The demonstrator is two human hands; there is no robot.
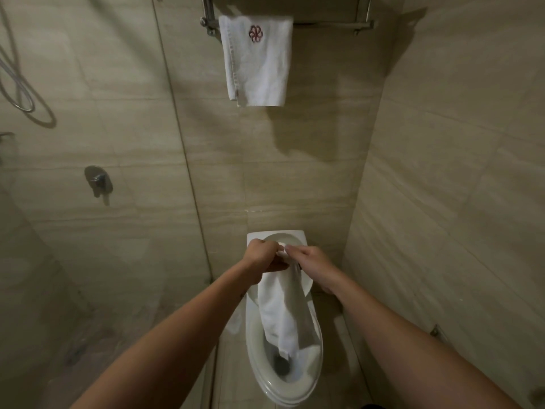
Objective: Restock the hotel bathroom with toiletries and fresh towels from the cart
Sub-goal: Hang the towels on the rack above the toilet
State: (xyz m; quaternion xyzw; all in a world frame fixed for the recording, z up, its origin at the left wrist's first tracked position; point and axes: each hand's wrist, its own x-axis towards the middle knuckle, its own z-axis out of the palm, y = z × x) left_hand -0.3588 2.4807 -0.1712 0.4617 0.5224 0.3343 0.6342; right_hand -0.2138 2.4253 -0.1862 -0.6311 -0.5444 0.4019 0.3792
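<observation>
A white towel (283,314) hangs down from both my hands over the toilet (256,343). My left hand (264,256) grips its top edge with curled fingers. My right hand (312,265) pinches the same edge just to the right. The towel's lower end droops in front of the open bowl. High on the wall a second white towel (258,60) with a dark red emblem hangs folded over the left end of a metal towel rack (333,23).
A glass shower screen (182,160) stands to the left, with a shower valve (98,180) and hose (20,84) behind it. A tiled wall closes in on the right. The right part of the rack bar is bare.
</observation>
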